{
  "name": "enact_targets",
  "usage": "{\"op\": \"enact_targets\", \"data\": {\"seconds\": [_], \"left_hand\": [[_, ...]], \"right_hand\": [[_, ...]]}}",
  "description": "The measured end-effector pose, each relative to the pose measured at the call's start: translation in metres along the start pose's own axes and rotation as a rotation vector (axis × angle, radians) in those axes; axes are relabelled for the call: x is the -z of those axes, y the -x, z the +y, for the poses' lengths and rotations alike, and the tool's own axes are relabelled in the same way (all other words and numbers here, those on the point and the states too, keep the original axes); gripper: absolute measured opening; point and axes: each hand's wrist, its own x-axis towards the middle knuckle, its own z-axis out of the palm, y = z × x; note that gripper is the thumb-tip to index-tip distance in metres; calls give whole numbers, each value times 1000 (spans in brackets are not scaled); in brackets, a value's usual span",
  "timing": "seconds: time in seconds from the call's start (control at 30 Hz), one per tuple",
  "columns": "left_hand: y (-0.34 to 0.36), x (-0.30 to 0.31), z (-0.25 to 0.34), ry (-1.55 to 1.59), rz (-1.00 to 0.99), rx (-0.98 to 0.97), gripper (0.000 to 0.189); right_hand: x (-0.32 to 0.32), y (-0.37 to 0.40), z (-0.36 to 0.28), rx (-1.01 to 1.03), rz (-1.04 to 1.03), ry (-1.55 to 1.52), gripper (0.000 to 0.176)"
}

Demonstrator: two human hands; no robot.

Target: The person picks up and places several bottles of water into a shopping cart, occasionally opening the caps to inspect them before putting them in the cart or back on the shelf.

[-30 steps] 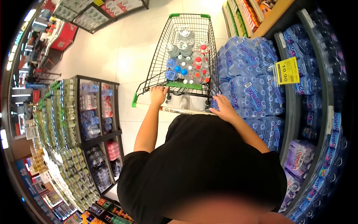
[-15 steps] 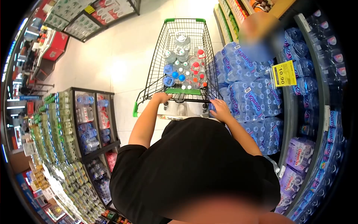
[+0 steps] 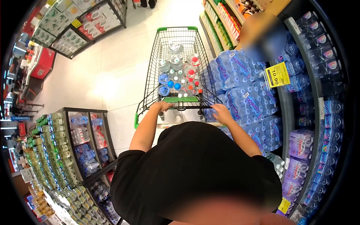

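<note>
Now, arms outstretched, we curl our left hand (image 3: 162, 106) over the black wire shopping cart (image 3: 153, 71) at its rear rim; our right hand (image 3: 221, 112) touches its corner, grip unclear.

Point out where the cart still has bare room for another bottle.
Bare: the far end of the cart, between its green rim and the bottles. Crowded: the middle and near half, packed with bottles.

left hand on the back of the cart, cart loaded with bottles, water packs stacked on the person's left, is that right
No. The head view shows the water packs stacked on the person's right, not left. The left hand is on the back of the cart, which is loaded with bottles.
</note>
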Motion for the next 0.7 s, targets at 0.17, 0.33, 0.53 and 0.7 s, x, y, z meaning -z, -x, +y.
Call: {"op": "enact_targets", "data": {"seconds": [0.17, 0.33, 0.53, 0.7], "left_hand": [[-25, 13, -25, 31, -9, -25, 61], [-32, 22, -40, -14, 18, -71, 48], [-44, 23, -56, -34, -57, -177, 56], [-16, 26, -36, -136, 62, -150, 63]], "right_hand": [[-10, -11, -10, -6, 51, 9, 43], [-20, -20, -21, -23, 41, -9, 42], [-37, -17, -9, -5, 101, -4, 43], [-41, -15, -8, -69, 56, -27, 42]]}}
